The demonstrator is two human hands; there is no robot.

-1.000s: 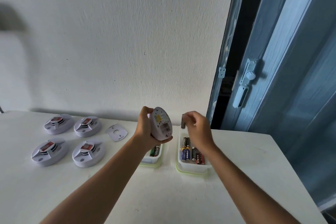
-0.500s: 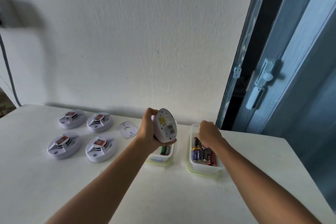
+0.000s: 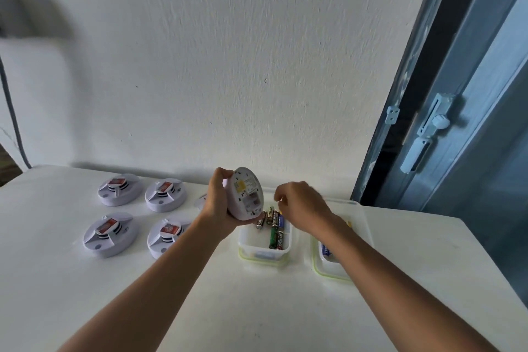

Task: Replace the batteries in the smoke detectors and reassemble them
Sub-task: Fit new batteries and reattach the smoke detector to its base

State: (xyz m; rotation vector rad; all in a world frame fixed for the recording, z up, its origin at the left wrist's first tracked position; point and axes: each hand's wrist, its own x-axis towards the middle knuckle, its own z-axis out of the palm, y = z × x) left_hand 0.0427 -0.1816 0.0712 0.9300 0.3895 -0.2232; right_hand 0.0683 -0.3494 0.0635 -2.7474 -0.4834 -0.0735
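The person is standing at a white table (image 3: 257,308) set against a plastered wall, both bare arms reaching forward. The left hand (image 3: 220,206) is gripping a white smoke detector (image 3: 246,194) lifted off the table and turned on edge, its back with the yellow label and open battery bay facing right, fingers wrapped round its rim.

The right hand (image 3: 300,206) is hovering over the nearer-left container (image 3: 264,248), a clear plastic tub with a green-edged base. Its fingers are curled inward; whether they are pinching anything I cannot tell, since the fingertips are blurred. Inside that tub, several batteries (image 3: 273,223) are lying loose, black-and-gold and green ones, heaped toward the far end.

A second clear tub (image 3: 360,217) is sitting just to the right, mostly hidden under the right forearm; one blue-and-white battery (image 3: 325,251) is showing at its near end.

Four more detectors (image 3: 137,214) are resting face up in two rows on the left of the table.
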